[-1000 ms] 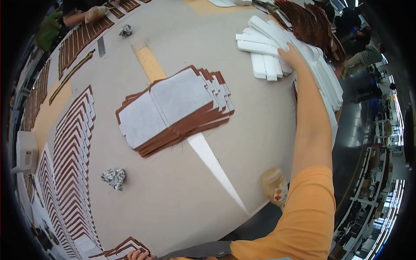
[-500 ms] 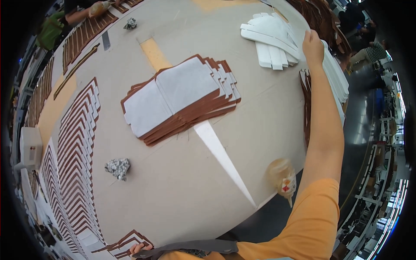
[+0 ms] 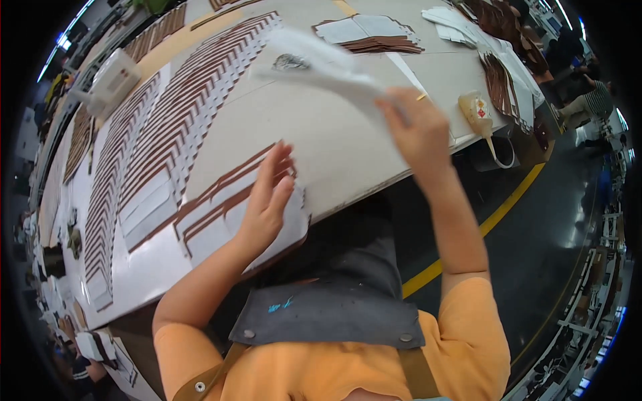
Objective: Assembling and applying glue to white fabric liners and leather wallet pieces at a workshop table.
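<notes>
Right hand (image 3: 421,130): one, fingers closed around the near end of a white piece (image 3: 328,60). The piece is held over the table (image 3: 348,154), reaching far and left from the grip; blurred, so its exact outline cannot be told.

Left hand (image 3: 267,197): one, open, fingers extended, thumb apart, nothing gripped. It is at the near group of brown-edged white panels (image 3: 217,210); whether it touches them cannot be told.

Laid out, left side: two long overlapping rows of like panels, an inner row (image 3: 194,93) and an outer row (image 3: 120,154), each stepped so that narrow brown edges show. Judged from their even spacing, the laying-out of both is done.

Near group: only a few panels, fanned at the near edge; judged a smaller, less advanced set than the rows.

Stacked, far side: one panel stack (image 3: 368,37), piled rather than spread; judged as left over from the laying-out.

Far right: loose white pieces (image 3: 451,27), several in number, so the supply appears unfinished; beside them, brown strips (image 3: 498,77).

Right edge: one tan squeeze bottle (image 3: 476,113), lying apart from both hands.

Also present: one speckled stone (image 3: 291,62), just beside the blurred piece.
</notes>
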